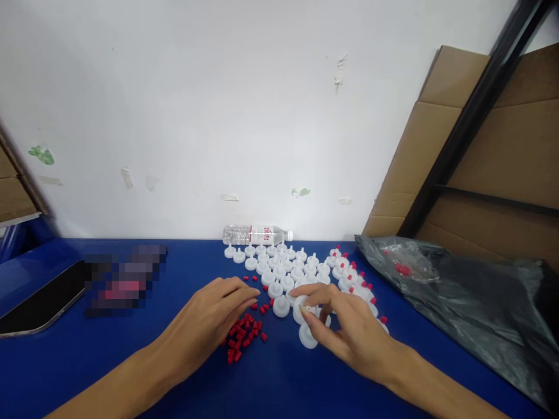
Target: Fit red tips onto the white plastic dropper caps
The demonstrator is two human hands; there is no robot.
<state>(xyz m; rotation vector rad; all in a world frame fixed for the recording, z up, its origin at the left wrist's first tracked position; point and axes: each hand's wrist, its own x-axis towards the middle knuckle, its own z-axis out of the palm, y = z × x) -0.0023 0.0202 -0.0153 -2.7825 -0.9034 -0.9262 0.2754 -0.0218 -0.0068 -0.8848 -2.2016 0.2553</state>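
My left hand (218,308) hovers over a loose pile of small red caps (247,331), its fingers bent together and pointing right. Whatever may be between those fingertips is hidden. On the other side, my right hand (349,326) has thumb and forefinger closed at a white plastic lid with a spout (299,312). Another white lid (308,336) lies just below these fingers. Many similar white spouted lids (280,306) stand in a group behind the hands, spouts up. Further right, a row of the lids (349,272) has red caps on the spouts.
A clear bottle (238,234) lies against the white wall behind the lids. A grey plastic bag (463,308) covers the right side of the blue table (279,384), with a small bag of red caps (404,267) on it. A phone (43,299) and a blurred item (126,282) lie left.
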